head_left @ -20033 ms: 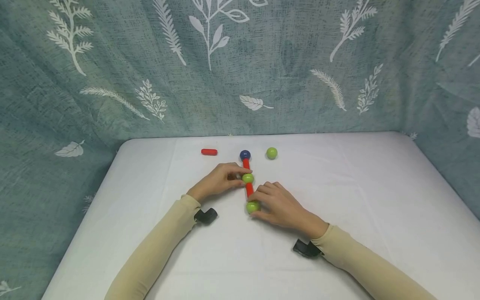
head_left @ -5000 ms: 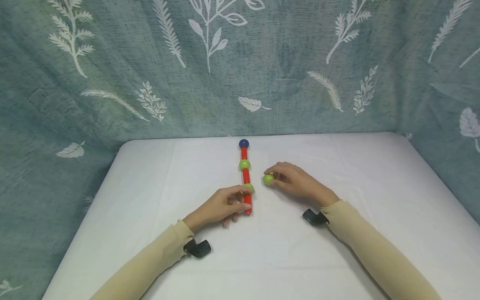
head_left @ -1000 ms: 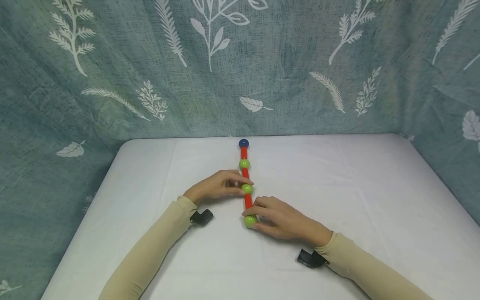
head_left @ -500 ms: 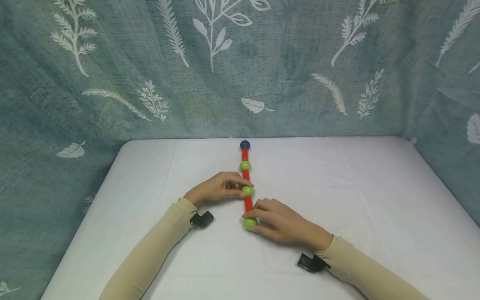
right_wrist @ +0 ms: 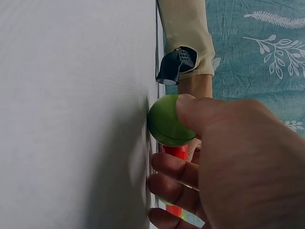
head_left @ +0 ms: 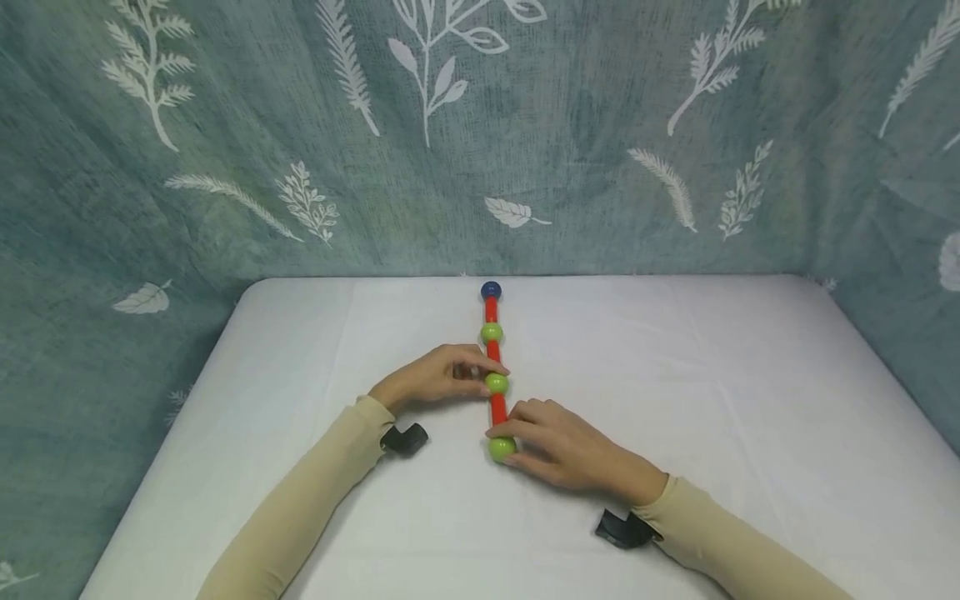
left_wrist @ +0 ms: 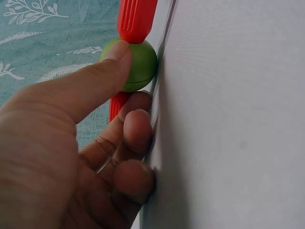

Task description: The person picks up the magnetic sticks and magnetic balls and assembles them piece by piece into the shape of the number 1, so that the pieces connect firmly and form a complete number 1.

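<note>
A straight chain of balls and red ribbed rods lies on the white table, running from a blue ball at the far end towards me. Beyond the blue ball's rod comes one green ball. My left hand pinches the following green ball between thumb and fingers, with a red rod on either side of it. At the near end, my right hand pinches the last green ball. The red rod between the two hands meets both balls; its near end is partly hidden by my right fingers.
A white cloth covers the table. Behind it hangs a green-blue curtain with white leaf prints. Black wrist cameras sit at the left cuff and the right cuff.
The red rod and green ball that lay loose earlier now form the chain's near end. My right hand brought that ball over from the right. Over the last second both hands hardly move.
</note>
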### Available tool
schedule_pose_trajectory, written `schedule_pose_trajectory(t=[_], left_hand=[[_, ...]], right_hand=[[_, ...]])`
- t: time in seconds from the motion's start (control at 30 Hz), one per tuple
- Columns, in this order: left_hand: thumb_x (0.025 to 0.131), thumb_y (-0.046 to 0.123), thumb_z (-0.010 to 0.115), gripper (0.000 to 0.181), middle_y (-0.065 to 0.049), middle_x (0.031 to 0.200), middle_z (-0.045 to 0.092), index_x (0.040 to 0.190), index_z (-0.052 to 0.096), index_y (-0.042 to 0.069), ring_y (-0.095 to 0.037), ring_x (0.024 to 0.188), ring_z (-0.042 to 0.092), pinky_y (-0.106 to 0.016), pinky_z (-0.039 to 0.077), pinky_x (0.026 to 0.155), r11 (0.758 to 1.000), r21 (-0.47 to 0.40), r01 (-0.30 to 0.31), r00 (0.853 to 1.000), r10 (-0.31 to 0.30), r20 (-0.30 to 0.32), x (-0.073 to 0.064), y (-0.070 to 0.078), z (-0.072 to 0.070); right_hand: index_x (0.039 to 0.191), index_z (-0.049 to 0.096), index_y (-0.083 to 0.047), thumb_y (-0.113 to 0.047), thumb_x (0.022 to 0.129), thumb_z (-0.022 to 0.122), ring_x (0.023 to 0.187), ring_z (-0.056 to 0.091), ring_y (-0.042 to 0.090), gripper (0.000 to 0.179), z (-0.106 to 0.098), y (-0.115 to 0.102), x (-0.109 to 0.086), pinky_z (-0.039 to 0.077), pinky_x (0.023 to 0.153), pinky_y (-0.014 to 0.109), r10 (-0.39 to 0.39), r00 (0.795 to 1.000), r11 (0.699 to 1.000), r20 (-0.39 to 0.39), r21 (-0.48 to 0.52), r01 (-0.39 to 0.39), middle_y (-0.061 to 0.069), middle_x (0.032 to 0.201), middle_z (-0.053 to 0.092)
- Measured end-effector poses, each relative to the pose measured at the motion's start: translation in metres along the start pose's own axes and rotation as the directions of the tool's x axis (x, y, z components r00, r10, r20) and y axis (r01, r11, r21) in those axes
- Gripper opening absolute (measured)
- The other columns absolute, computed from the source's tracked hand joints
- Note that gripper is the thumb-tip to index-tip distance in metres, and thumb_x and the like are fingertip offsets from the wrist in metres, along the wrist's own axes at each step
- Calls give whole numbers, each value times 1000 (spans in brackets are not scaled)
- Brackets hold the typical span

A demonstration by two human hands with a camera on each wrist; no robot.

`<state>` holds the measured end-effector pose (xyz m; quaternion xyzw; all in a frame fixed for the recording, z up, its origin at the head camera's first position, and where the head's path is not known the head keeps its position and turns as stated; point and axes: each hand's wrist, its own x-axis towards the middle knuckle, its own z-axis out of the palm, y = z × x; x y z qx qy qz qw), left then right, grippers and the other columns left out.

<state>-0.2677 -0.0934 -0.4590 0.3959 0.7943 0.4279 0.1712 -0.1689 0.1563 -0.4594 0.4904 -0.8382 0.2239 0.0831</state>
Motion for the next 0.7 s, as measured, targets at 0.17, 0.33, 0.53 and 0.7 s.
schedule_pose_trajectory(t=[0.17,0.33,0.53,0.7], left_hand=[[89,20,74,38,7,102,65,126,68,20,-14,87,54,-24,47,77,1000,-2,-12,1000,12,5,1,-1,0],[88,21,74,39,5,103,65,127,68,19,-13,88,54,-24,47,77,1000,3,-16,1000,16,1,0,-1,0],[88,21,74,43,4,107,66,130,65,17,-13,91,55,-25,49,79,1000,22,-2,1000,2,-8,0,2,-2],[92,26,70,43,3,105,66,134,61,20,-17,87,59,-30,51,74,996,18,85,990,-83,-113,-12,13,-18]], right_hand=[[123,65,-23,-32,92,68,91,50,6,32,-1,-1,-1,45,80,25,8,1000,1000,8,11,-8,-9,106,59],[124,65,-24,-32,93,67,92,49,5,32,-1,-1,-1,45,80,25,20,1000,1000,14,23,-20,-10,106,59],[129,62,-23,-36,94,65,92,48,3,38,-5,0,-1,45,80,24,34,999,999,33,6,-34,-12,107,58],[133,59,-21,-37,94,65,92,49,4,43,-26,10,-7,46,81,28,128,992,991,19,-48,-127,-6,108,61]])
